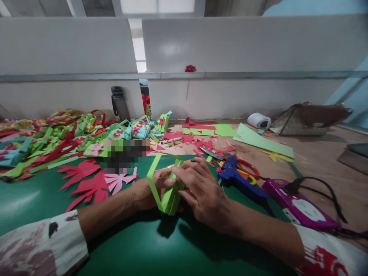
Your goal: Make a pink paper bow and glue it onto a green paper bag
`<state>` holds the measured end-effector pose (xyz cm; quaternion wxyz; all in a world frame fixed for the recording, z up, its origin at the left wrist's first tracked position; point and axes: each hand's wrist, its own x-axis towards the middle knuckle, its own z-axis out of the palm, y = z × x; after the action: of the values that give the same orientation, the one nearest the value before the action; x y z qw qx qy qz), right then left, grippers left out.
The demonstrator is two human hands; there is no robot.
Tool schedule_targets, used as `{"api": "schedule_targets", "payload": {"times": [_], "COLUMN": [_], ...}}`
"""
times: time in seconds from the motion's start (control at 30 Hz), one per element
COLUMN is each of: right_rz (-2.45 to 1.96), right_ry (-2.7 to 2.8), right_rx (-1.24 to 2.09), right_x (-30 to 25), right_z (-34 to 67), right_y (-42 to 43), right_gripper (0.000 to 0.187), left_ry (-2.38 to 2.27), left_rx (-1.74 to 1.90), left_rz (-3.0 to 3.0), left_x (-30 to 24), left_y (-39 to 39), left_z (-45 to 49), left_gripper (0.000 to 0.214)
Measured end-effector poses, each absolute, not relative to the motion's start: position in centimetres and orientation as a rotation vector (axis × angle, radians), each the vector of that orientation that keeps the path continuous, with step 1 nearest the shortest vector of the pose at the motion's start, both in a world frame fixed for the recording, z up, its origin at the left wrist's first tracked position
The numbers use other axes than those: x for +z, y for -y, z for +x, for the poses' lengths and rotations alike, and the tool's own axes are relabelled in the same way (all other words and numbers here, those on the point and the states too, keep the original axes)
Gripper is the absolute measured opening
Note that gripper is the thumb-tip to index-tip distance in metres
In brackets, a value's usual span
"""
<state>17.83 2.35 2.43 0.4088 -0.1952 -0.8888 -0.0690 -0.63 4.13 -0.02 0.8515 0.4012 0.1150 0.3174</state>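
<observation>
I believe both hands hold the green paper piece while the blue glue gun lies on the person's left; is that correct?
Not quite: the head view shows the blue glue gun on the person's right. The left hand and right hand do hold the green paper piece.

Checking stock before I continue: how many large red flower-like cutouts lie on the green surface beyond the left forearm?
2. One red cutout lies farther away; the other red cutout lies nearer the left forearm. More could be hidden underneath.
</observation>
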Motion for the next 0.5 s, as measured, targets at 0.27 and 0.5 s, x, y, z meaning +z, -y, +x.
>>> {"api": "schedule_targets", "payload": {"times": [0.27, 0.5], "right_rz": [-0.555, -0.578], "right_ry": [2.236, 2.242], "right_rx": [-0.204, -0.137], "right_x": [2.75, 3.19], "right_z": [17.95, 17.99], "right_y": [-2.02, -1.77], "right_gripper": [0.044, 0.040], "left_ry": [-0.252, -0.264], "left_rx": [0.632, 0.622], "left_rz": [0.805, 0.770], "left_x": [0.27, 0.15], "left_y": [-4.13, -4.07], "left_z": [-0.94, -1.28], "left_gripper": [0.042, 0.039]}}
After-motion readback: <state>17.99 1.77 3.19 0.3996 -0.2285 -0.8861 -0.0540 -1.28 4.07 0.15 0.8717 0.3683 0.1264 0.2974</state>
